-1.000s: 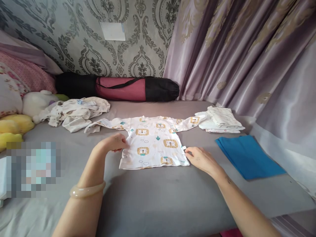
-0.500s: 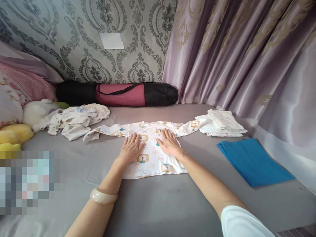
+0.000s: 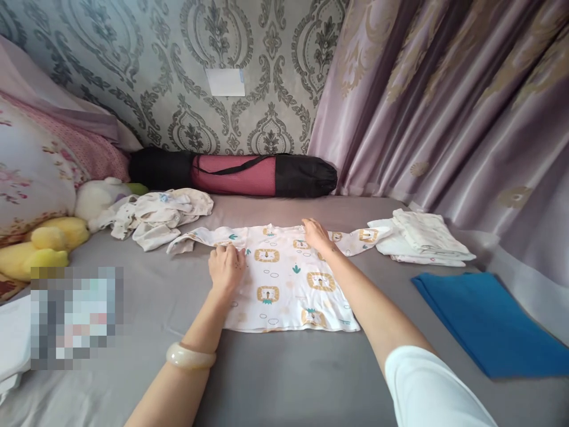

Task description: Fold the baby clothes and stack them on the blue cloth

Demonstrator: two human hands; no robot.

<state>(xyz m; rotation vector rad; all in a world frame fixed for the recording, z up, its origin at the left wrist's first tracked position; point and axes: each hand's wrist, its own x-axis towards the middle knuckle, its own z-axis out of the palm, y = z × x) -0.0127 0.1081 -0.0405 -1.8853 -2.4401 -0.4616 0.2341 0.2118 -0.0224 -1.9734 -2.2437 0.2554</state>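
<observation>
A white long-sleeved baby shirt (image 3: pixel 284 284) with lion faces and green leaves lies spread flat, its collar away from me and both sleeves stretched sideways. My left hand (image 3: pixel 226 270) is closed on the shirt's left edge, just below that sleeve, with the fingers curled downward. At the right shoulder beside the collar, my right hand (image 3: pixel 316 236) is bent and closed on the cloth; its fingertips are partly hidden. A pale bangle (image 3: pixel 190 357) circles my left wrist.
Crumpled light clothes (image 3: pixel 164 216) lie to the left, near plush toys (image 3: pixel 57 237). Folded white clothes (image 3: pixel 427 237) touch the right sleeve's end, with a folded blue cloth (image 3: pixel 489 320) nearer me. A rolled mat in a bag (image 3: pixel 235 173) lies along the wall on the grey bed (image 3: pixel 275 379).
Both hands were lying flat on the shirt's front. The left has moved to its left edge and curled; the right has moved up to the shoulder and closed. The view has shifted left.
</observation>
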